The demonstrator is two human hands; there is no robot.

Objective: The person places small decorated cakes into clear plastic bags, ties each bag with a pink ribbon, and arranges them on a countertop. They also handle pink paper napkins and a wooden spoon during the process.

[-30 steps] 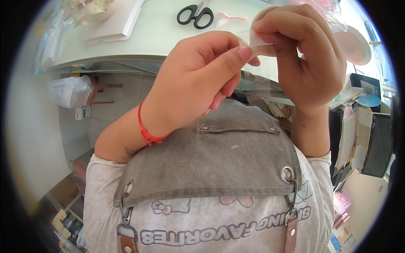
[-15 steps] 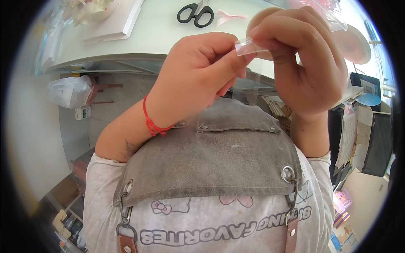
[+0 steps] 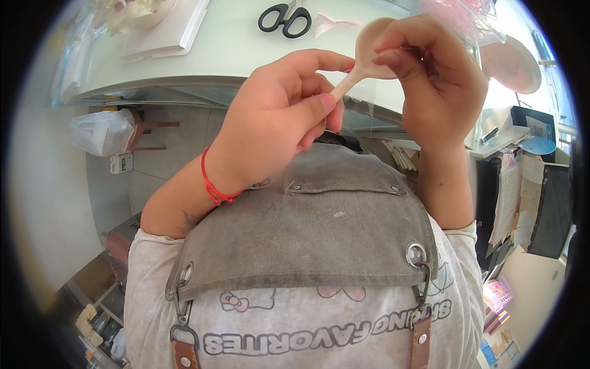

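Note:
A pale pinkish-beige spoon (image 3: 369, 46) is held up over the table's near edge, its round bowl pointing away from me. My left hand (image 3: 289, 104) grips its handle between thumb and curled fingers, with the index finger stretched out to the neck of the spoon. My right hand (image 3: 439, 83) is closed in a pinch beside the bowl, thumb against index finger. What that pinch holds, if anything, I cannot make out. A faint clear film (image 3: 373, 101) shows below the spoon, between my hands.
Black-handled scissors (image 3: 285, 22) and a pink ribbon bow (image 3: 334, 24) lie beyond the spoon on the pale table (image 3: 227, 58). A white flat box (image 3: 166, 34) is at the left. A pink disc (image 3: 510, 64) stands right of my right hand.
My hands have moved apart, and the clear piece pinched between them no longer shows there. The spoon, mostly hidden before, is now in plain view. My right hand has shifted slightly.

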